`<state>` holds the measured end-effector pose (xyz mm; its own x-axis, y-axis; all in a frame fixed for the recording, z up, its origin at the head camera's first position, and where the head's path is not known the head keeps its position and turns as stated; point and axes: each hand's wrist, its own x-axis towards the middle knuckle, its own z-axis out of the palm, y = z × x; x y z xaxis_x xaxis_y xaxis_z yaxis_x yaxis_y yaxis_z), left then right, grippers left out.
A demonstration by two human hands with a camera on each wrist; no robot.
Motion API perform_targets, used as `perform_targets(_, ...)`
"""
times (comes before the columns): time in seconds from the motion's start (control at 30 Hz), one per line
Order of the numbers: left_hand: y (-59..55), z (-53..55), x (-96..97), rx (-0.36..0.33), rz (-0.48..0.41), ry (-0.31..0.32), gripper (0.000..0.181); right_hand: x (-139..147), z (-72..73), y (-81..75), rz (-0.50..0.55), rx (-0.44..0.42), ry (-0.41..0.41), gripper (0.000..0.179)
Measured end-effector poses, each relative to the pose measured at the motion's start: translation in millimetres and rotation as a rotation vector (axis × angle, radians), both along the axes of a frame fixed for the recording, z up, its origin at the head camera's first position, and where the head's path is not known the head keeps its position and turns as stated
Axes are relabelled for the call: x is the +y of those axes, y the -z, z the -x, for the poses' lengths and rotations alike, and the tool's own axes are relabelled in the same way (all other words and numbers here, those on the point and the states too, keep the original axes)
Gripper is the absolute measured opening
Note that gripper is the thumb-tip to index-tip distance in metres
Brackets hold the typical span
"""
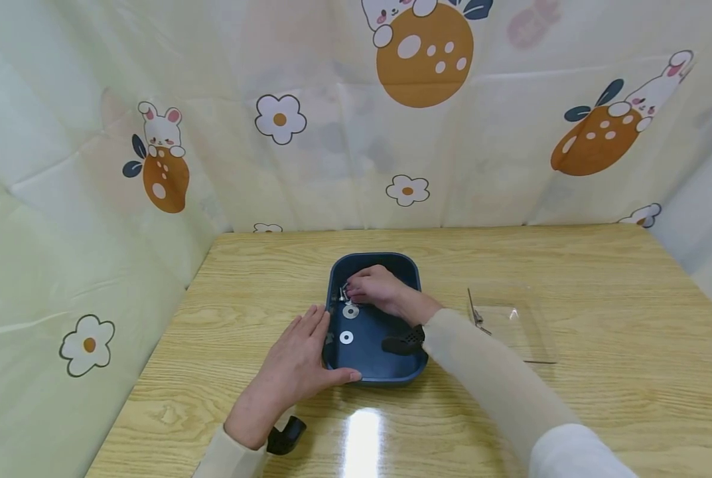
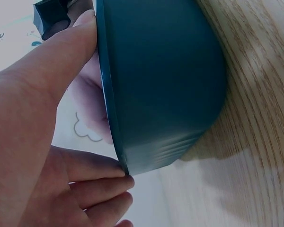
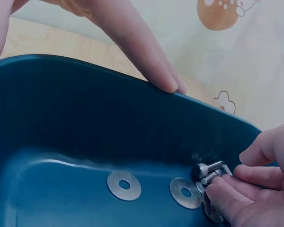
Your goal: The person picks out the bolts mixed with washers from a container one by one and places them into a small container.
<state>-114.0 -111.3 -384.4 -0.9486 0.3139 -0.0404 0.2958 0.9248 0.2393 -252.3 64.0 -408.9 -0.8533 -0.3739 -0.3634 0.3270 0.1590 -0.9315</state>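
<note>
A dark blue tray [image 1: 370, 362] with raised walls stands on the table. My left hand [image 1: 298, 362] rests at its left near corner, thumb on the near rim and straight fingertips along the left rim. Inside the tray, toward its far left, is my right hand [image 1: 382, 291]. Its fingertips touch a small heap of metal bolts [image 3: 212, 178], with the thumb apart from the fingers. Beside the heap lies a flat washer [image 3: 179, 200], and another washer [image 3: 114, 186] sits nearer on the tray floor. The fingers partly hide the heap.
Right of the tray, a clear plastic piece [image 1: 517, 332] lies on the wooden table [image 1: 618, 299]. A thin dark rod [image 1: 471, 302] and small metal parts [image 1: 479, 320] are at its left edge. A printed curtain [image 1: 332, 159] hangs behind the table and along its left side.
</note>
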Motion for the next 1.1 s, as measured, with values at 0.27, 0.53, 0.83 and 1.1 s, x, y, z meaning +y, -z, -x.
perform_targets(0.27, -0.7, -0.8, -0.5, -0.007, -0.013, -0.003, 0.115, -5, -1.9, -0.2, 0.041, -0.066, 0.003, 0.038)
perform_targets(0.53, -0.9, -1.7, -1.2, -0.013, -0.01, 0.003, 0.116, -12, -5.6, -0.3, 0.051, -0.069, 0.0, 0.033)
perform_targets(0.83, -1.6, -1.8, -0.8, -0.013, -0.013, 0.007, 0.115, -15, -9.5, 5.2, -0.066, -0.001, -0.013, 0.023)
perform_targets(1.1, -1.5, -1.4, 0.6, -0.011, -0.018, 0.012, 0.115, -13, -11.9, 5.5, -0.057, 0.006, -0.018, 0.022)
